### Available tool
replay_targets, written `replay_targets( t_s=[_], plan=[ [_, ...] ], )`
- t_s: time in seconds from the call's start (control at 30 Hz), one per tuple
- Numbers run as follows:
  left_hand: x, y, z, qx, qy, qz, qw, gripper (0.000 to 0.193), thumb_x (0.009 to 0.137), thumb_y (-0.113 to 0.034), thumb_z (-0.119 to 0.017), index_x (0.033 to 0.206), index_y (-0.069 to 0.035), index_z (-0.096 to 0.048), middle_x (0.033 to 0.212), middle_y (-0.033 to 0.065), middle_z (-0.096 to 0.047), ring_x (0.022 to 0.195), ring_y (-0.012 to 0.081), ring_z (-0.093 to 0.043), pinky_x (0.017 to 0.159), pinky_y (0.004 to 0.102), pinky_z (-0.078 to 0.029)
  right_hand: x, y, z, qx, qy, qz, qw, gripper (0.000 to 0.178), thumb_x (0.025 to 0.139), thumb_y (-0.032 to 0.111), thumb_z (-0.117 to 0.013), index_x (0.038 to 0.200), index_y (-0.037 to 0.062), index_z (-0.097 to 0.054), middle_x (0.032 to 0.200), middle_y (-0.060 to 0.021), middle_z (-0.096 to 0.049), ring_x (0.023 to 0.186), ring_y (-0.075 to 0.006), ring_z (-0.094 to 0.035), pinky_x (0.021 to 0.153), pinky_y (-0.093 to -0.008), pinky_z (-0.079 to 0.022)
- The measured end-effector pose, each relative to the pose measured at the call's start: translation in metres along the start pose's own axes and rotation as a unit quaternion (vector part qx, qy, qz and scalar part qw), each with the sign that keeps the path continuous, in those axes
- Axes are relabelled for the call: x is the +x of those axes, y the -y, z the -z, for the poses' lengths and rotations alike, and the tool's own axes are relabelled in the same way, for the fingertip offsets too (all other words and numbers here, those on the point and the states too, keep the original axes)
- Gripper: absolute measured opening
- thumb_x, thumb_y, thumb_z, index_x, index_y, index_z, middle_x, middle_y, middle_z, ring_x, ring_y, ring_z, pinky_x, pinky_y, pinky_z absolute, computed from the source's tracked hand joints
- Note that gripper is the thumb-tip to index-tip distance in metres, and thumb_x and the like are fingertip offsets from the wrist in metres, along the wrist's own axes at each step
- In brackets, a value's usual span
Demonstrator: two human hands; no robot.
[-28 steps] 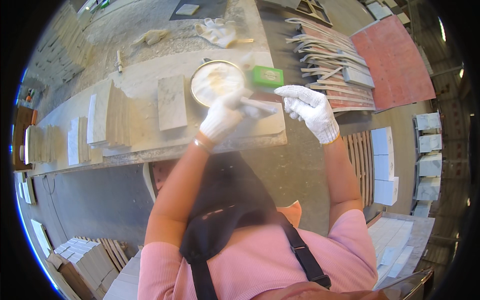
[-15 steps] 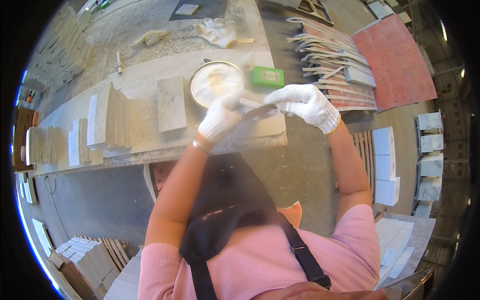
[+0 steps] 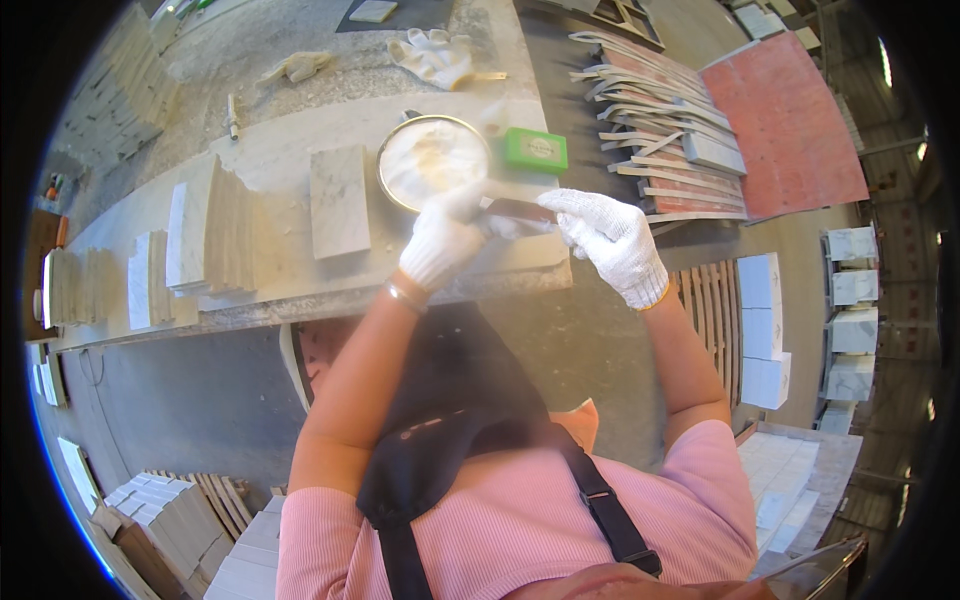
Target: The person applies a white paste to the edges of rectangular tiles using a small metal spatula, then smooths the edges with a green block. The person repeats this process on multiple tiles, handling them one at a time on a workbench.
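Observation:
In front of my chest, above the near edge of the worktable, both my hands wear white knit gloves. A narrow brown flat piece (image 3: 520, 210) with a paler part beneath it spans the gap between them; its kind I cannot make out. My right hand (image 3: 613, 243) pinches its right end between thumb and fingers. At the other end, my left hand (image 3: 443, 240) is closed around it, fingers partly blurred. Just beyond my left hand stands a round pan (image 3: 384, 180) filled with white, yellow-tinged material. A green box (image 3: 536, 151) lies to its right.
A flat stone tile (image 3: 340, 203) lies left of the pan, with upright stacks of tiles (image 3: 205, 230) farther left. White gloves (image 3: 432, 60) lie farther back on the worktable (image 3: 285, 140). To the right are pale strips on a red board (image 3: 790, 120) and white blocks (image 3: 762, 310).
My right hand has turned and lowered slightly, its fingers now pointing more toward the left hand. The brown piece has tilted, its left end rising. The view has shifted a little.

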State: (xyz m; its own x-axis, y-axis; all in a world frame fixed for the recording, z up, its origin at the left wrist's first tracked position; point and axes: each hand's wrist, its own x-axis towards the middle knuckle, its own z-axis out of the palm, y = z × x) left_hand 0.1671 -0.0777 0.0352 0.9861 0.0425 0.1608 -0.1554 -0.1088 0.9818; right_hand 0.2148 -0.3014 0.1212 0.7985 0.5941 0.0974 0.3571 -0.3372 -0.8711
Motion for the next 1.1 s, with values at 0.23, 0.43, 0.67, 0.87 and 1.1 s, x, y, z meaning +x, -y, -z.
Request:
replay_targets(
  t_s=[0.23, 0.43, 0.67, 0.87, 1.1],
  plan=[
    [-0.001, 0.008, -0.006, 0.067, -0.046, -0.007, 0.997, 0.041, 0.082, -0.010, -0.087, 0.121, -0.004, -0.072, 0.102, 0.0080, -0.077, 0.091, 0.0118, -0.065, 0.085, 0.0313, -0.055, -0.013, -0.001, -0.021, -0.001, -0.073, -0.001, 0.997, 0.030, 0.102, 0.003, -0.064, 0.131, 0.0037, -0.073, 0.096, -0.0013, -0.071, 0.074, -0.0049, -0.058, 0.064, -0.0219, -0.050],
    [-0.004, 0.006, -0.004, 0.077, -0.018, 0.007, 0.997, 0.036, 0.083, -0.011, -0.086, 0.116, -0.003, -0.073, 0.101, 0.0085, -0.077, 0.091, 0.0125, -0.066, 0.085, 0.0313, -0.055, -0.016, 0.003, -0.039, 0.016, -0.124, -0.025, 0.992, 0.030, 0.103, 0.006, -0.065, 0.132, 0.0041, -0.072, 0.093, -0.0012, -0.070, 0.074, -0.0040, -0.058, 0.062, -0.0211, -0.050],
    [-0.006, 0.004, -0.007, -0.026, -0.015, 0.004, 1.000, 0.032, 0.084, -0.004, -0.082, 0.115, -0.005, -0.074, 0.101, 0.0075, -0.077, 0.090, 0.0146, -0.068, 0.084, 0.0315, -0.055, -0.023, 0.016, -0.025, 0.017, -0.124, -0.085, 0.989, 0.030, 0.104, 0.010, -0.064, 0.134, 0.0083, -0.071, 0.085, 0.0004, -0.069, 0.064, -0.0031, -0.057, 0.055, -0.0197, -0.044],
    [-0.006, 0.005, -0.007, 0.026, -0.012, 0.032, 0.999, 0.031, 0.085, -0.003, -0.081, 0.115, -0.004, -0.074, 0.103, 0.0053, -0.076, 0.093, 0.0126, -0.066, 0.086, 0.0305, -0.054, -0.030, 0.017, -0.035, 0.013, -0.153, -0.098, 0.983, 0.032, 0.104, 0.009, -0.063, 0.135, 0.0088, -0.070, 0.084, 0.0003, -0.068, 0.062, -0.0033, -0.056, 0.054, -0.0198, -0.043],
    [-0.003, 0.007, -0.011, 0.049, -0.025, 0.017, 0.998, 0.030, 0.085, -0.003, -0.080, 0.114, -0.005, -0.074, 0.102, 0.0087, -0.077, 0.092, 0.0162, -0.069, 0.085, 0.0326, -0.056, -0.025, 0.014, -0.052, 0.048, -0.196, -0.097, 0.975, 0.034, 0.103, 0.008, -0.064, 0.136, 0.0098, -0.069, 0.086, -0.0008, -0.070, 0.063, -0.0039, -0.057, 0.054, -0.0208, -0.044]
  ],
)
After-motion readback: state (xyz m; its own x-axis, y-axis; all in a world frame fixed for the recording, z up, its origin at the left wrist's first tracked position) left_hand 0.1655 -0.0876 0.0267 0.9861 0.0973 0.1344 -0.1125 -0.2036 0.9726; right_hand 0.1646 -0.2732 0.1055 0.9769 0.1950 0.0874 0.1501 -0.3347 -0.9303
